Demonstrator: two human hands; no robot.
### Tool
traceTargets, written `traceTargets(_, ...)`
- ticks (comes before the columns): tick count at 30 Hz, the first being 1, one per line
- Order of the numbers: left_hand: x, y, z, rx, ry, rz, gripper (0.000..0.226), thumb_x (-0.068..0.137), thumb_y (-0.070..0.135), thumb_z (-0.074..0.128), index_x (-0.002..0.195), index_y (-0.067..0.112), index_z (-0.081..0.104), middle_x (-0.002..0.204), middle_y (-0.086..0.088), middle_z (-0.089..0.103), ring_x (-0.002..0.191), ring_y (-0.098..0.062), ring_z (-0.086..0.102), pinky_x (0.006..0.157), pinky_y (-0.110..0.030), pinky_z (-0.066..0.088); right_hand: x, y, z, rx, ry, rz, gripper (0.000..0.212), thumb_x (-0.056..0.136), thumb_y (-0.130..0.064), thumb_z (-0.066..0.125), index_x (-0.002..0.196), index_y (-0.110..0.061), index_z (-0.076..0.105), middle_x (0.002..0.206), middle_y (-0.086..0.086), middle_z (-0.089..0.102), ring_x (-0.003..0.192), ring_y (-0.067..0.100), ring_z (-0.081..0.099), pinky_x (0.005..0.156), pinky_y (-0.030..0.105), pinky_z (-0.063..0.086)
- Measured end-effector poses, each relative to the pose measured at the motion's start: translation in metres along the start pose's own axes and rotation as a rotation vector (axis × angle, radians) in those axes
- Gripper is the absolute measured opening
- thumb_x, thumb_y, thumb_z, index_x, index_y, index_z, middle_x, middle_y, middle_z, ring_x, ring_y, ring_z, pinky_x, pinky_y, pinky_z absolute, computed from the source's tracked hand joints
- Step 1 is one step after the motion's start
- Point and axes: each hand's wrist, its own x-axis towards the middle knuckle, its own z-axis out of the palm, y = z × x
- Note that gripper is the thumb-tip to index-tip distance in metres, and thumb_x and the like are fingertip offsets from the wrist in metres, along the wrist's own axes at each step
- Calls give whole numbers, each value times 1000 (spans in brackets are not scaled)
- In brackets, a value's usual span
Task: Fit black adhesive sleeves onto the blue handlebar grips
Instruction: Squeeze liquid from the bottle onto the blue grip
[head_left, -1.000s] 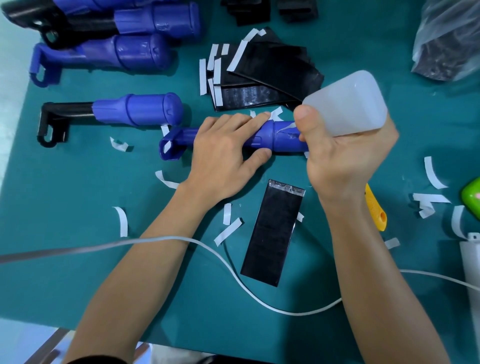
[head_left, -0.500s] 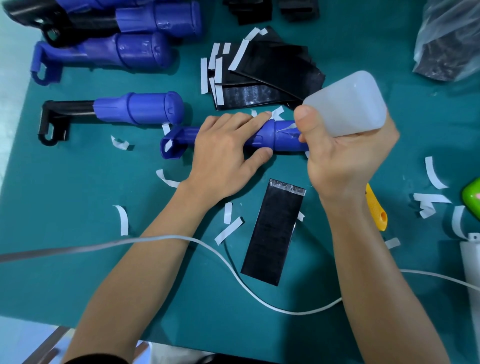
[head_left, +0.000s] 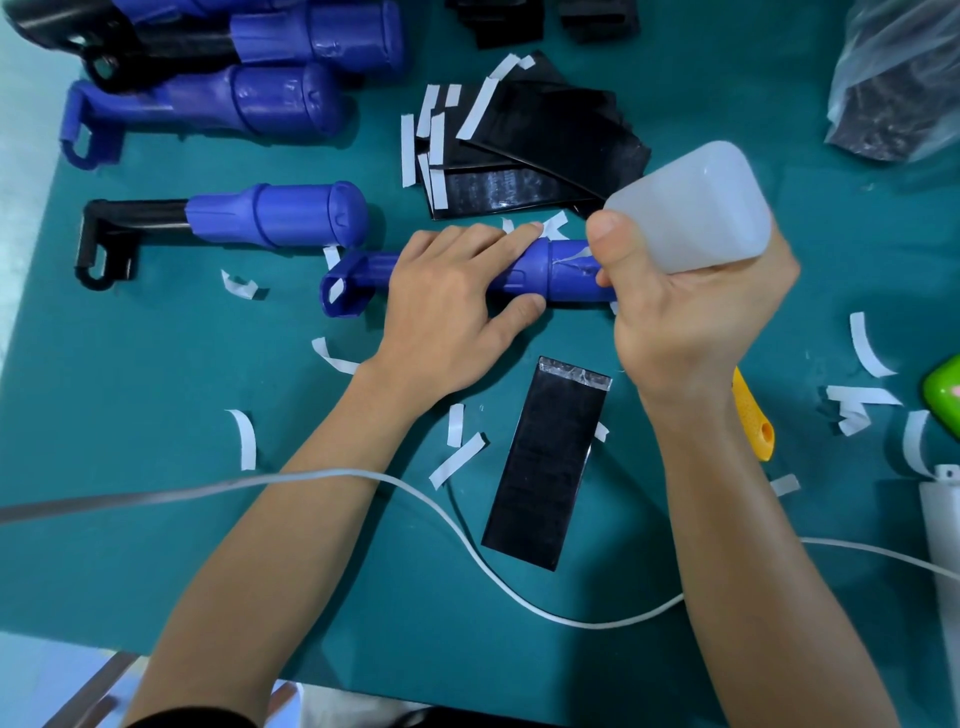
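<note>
Two hands work close together at mid-table: my left hand (head_left: 452, 306) lies along the blue grip (head_left: 566, 270), fingers straight on top and thumb at its near side, pinning it to the mat (head_left: 156, 389). My right hand (head_left: 696, 322) is wrapped round a cloudy bottle (head_left: 691, 208), tipped nose-down at the grip's 3 o'clock end. I judge this the wetting step, before any wrapping. One sleeve (head_left: 550, 462) lies loose at 6 o'clock of the grip, a stack (head_left: 540, 156) at 12. Next calls for parking the bottle, lifting that sleeve and squaring its sticky edge to the grip.
</note>
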Motion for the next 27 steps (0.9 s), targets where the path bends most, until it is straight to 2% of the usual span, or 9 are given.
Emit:
traceTargets(11, 0, -1, 1, -8, 7, 6, 56, 93, 53, 66, 141, 24, 64, 122, 5, 69, 103, -23, 60, 91, -37, 37, 1, -3, -2, -25, 15, -26, 39, 86, -24, 87, 87, 8, 65, 75, 21, 64, 64, 39, 63, 56, 46, 52)
traceTargets(18, 0, -3, 3, -10, 19, 9, 56, 93, 53, 66, 141, 25, 64, 122, 5, 69, 103, -21, 60, 91, -35, 36, 1, -2, 0, 13, 1, -3, 42, 86, -29, 87, 87, 9, 67, 76, 19, 67, 64, 40, 64, 58, 46, 54)
traceTargets(23, 0, -2, 3, -6, 26, 10, 55, 92, 53, 66, 140, 25, 65, 120, 5, 69, 102, -22, 60, 90, -34, 35, 0, 3, 1, 2, -5, -5, 50, 86, -34, 87, 85, 10, 63, 73, 25, 61, 61, 41, 59, 55, 46, 50)
traceTargets(27, 0, -2, 3, -5, 28, 13, 55, 92, 52, 66, 140, 25, 65, 120, 5, 70, 102, -22, 60, 90, -35, 36, -1, 1, 1, -15, 9, -61, 51, 86, -39, 85, 84, 6, 62, 73, 22, 59, 62, 34, 58, 54, 45, 50)
